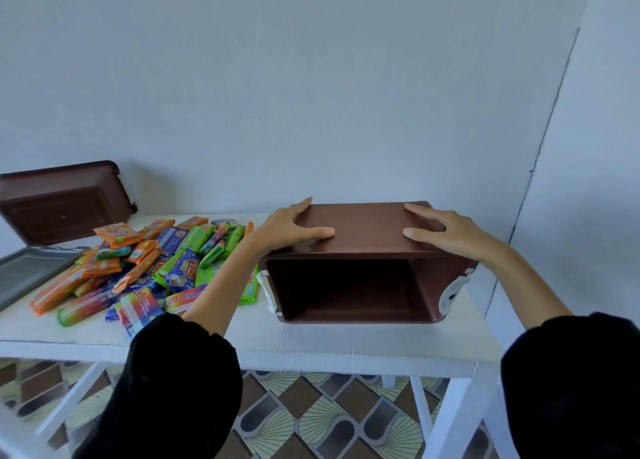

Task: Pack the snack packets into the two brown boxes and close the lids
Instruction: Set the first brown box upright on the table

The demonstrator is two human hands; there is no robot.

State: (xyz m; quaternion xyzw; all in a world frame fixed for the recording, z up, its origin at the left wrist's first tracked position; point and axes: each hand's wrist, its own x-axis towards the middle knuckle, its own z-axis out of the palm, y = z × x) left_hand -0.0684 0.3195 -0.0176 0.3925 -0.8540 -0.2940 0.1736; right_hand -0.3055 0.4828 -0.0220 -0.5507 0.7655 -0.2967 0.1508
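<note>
A: Which step is in hand?

B: Nearest, on the white desk (346, 341), 1 brown box (367, 226) lies tipped on its side, empty, with its mouth toward the person. The left hand (294, 228) and right hand (446, 233) rest flat on its upper wall, fingers spread, well apart. Packing seems not yet begun.

A: Next?

B: Likely set it upright, then reach left for the snack packets (145, 264). A brown lid (62, 202) stands beyond.

A: Brands?

B: Logos too blurred to read.

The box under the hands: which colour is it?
The box is dark brown, shown in the head view.
</note>
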